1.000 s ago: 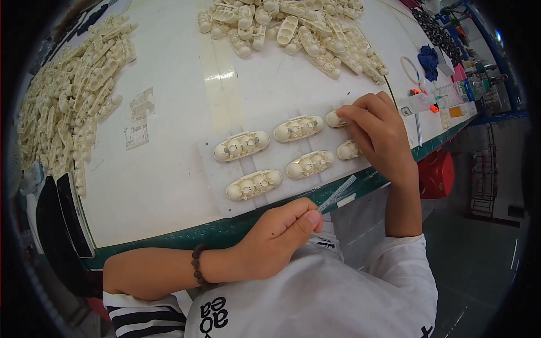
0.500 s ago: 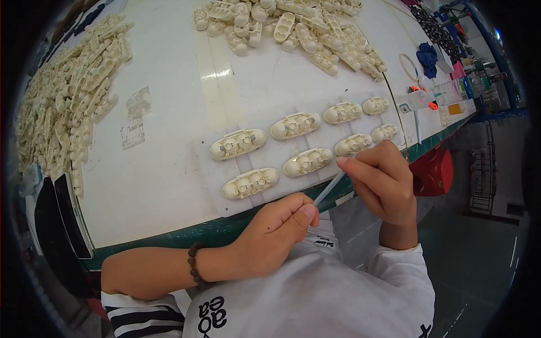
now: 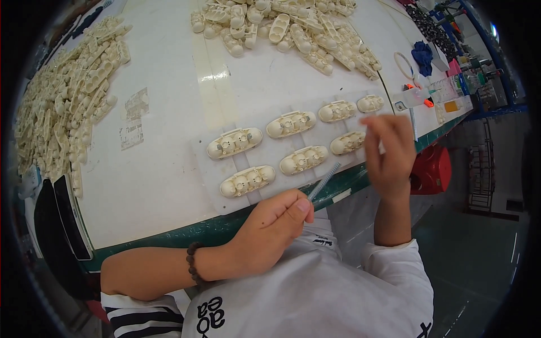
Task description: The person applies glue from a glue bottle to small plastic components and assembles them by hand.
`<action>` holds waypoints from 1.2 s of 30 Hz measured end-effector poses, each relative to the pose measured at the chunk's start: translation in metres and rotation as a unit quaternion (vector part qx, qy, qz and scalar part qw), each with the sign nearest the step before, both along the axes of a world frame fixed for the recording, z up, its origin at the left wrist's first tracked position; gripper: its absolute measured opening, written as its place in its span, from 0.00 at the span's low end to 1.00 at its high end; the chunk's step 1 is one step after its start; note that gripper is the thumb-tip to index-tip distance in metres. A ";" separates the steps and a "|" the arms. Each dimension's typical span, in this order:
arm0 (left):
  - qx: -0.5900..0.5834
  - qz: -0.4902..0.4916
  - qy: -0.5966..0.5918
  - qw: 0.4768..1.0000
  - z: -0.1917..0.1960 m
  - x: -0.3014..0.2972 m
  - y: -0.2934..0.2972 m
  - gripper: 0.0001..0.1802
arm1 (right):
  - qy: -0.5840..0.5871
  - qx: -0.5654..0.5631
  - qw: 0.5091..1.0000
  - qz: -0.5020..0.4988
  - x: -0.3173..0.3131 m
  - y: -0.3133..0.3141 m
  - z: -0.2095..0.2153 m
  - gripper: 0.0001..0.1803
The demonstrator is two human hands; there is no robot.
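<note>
By the tray (image 3: 213,176), right hand (image 3: 390,152) withdrawn from strip (image 3: 325,181), left hand (image 3: 270,232) gripping it

The white desk (image 3: 169,186) had a green edge (image 3: 356,177). A red stool (image 3: 433,172) stood near it on the dark green floor (image 3: 473,253). Blue bars (image 3: 503,112) stood on the right.

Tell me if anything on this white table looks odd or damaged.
Ragged greyish patches on the table, between the left pile and the pale tray, stand out: they look like torn label residue on an otherwise smoother surface. The cream parts on the tray sit in orderly rows.
</note>
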State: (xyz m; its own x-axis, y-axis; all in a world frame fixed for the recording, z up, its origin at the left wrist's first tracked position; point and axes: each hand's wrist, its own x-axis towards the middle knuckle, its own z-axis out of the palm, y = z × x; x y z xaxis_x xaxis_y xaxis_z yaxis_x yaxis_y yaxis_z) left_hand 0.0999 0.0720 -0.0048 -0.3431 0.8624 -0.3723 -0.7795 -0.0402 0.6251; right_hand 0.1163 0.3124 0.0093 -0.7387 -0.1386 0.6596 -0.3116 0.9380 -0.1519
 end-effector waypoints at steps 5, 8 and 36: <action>0.009 -0.009 0.046 0.999 -0.004 0.000 0.000 0.16 | -0.071 0.075 0.994 -0.016 -0.027 0.023 -0.002 0.12; 0.001 -0.012 0.026 1.000 -0.002 -0.002 0.000 0.16 | -0.086 0.078 0.993 -0.014 -0.027 0.024 0.000 0.13; -0.019 -0.028 0.055 0.998 -0.003 0.000 -0.001 0.16 | -0.030 0.010 0.998 -0.056 -0.011 0.040 -0.004 0.12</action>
